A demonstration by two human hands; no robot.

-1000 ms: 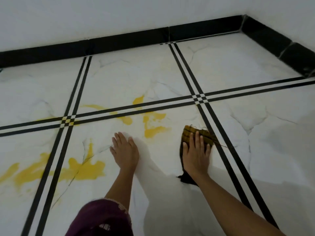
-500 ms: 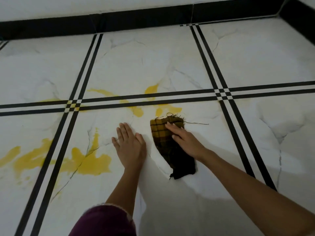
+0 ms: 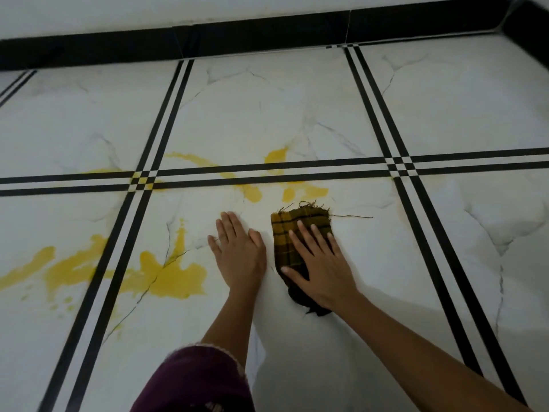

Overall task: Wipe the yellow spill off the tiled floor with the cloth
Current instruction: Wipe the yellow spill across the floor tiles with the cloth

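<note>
A yellow and dark checked cloth [image 3: 289, 230] lies flat on the white marble tiles. My right hand [image 3: 319, 263] presses on it with fingers spread, covering its lower half. My left hand [image 3: 239, 254] rests flat on the bare tile just left of the cloth, holding nothing. A yellow spill [image 3: 309, 192] lies just beyond the cloth's frayed top edge, along the black tile lines. A bigger yellow puddle [image 3: 175, 278] spreads to the left of my left hand, across the black double line.
Black double stripes [image 3: 430, 239] cross the floor in a grid. A black skirting [image 3: 267, 34] runs along the white wall at the back. My maroon sleeve [image 3: 196, 382] shows at the bottom.
My right hand slid the cloth left from beside the right stripe onto the spill patch, which is smaller now. My left hand stayed flat in place. The camera tilted down.
</note>
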